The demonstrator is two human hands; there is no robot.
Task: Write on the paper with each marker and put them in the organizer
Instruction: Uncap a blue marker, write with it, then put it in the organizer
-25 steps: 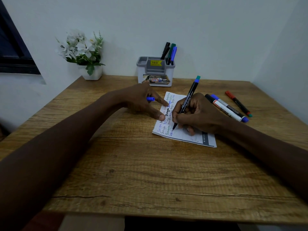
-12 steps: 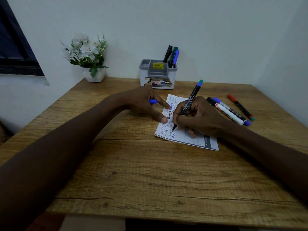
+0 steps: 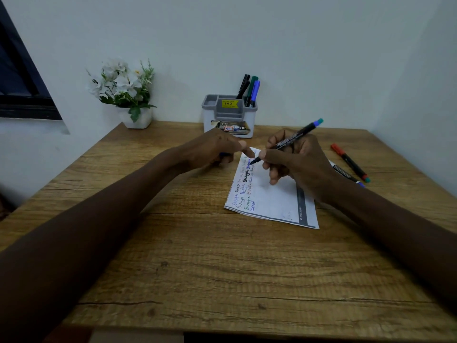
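Note:
A white paper (image 3: 272, 194) with several coloured handwritten words lies on the wooden table (image 3: 197, 256). My right hand (image 3: 296, 162) grips a black marker (image 3: 289, 139) with a blue-green end, its tip raised over the paper's far left corner. My left hand (image 3: 215, 149) hovers just left of that tip, fingers curled around a small blue cap that is mostly hidden. The grey and white organizer (image 3: 230, 115) stands at the back by the wall, with three markers (image 3: 251, 90) upright in its right compartment.
A red marker (image 3: 348, 162) and a white-bodied marker (image 3: 346, 174) lie on the table right of the paper, partly behind my right wrist. A white pot of white flowers (image 3: 126, 95) stands back left. Walls close the back and right sides.
My right hand lifted the marker off the paper and moved it toward the paper's far end. My left hand left the paper's edge and drew toward the marker tip.

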